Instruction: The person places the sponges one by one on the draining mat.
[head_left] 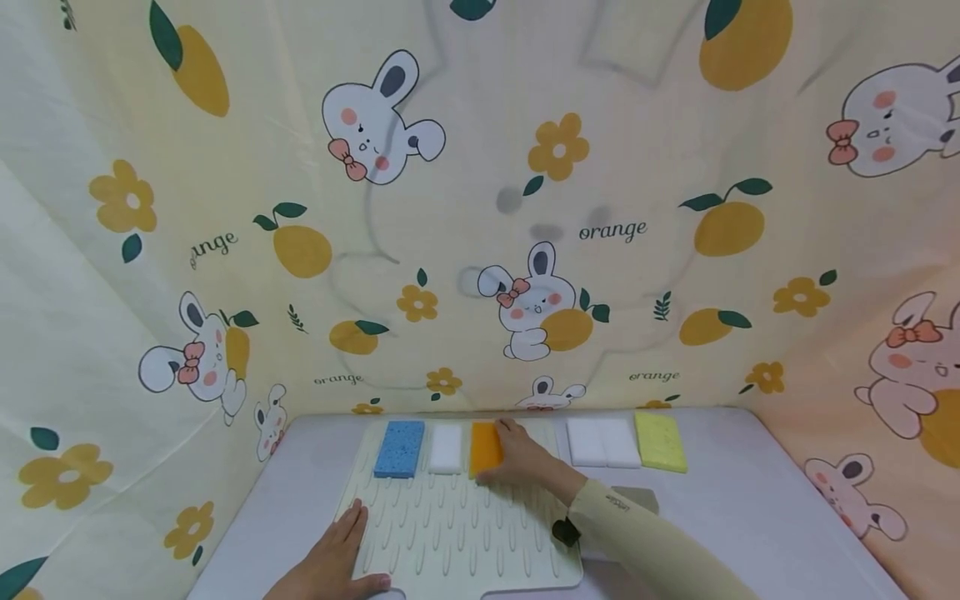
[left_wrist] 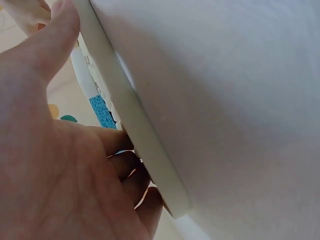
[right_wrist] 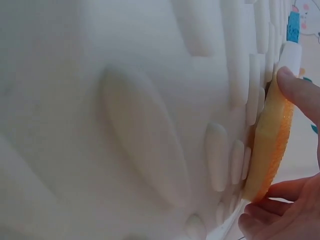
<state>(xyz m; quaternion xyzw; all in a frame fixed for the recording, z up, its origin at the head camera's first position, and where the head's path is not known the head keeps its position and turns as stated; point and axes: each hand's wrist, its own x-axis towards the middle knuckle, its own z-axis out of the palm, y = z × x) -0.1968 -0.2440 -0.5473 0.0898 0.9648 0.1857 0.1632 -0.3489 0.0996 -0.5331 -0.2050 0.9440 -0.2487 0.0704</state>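
Observation:
A cream board with rows of raised oval ridges (head_left: 450,575) lies flat on the table. My right hand (head_left: 525,457) pinches an orange sponge (head_left: 485,448) by its two ends on the board's far part. In the right wrist view, the thumb is at one end of the orange sponge (right_wrist: 272,140) and the fingers at the other; its underside is paler. To its left on the board sit a white sponge (head_left: 446,450) and a blue sponge (head_left: 400,448). My left hand (head_left: 333,554) rests on the board's near left edge, fingers extended and thumb spread toward the near edge.
Right of the board, two white sponges (head_left: 603,442) lie side by side next to a yellow sponge (head_left: 661,442). A greyish flat piece (head_left: 636,498) shows partly behind the right sleeve (head_left: 645,533). A printed curtain (head_left: 465,333) hangs behind and beside the table (head_left: 750,517).

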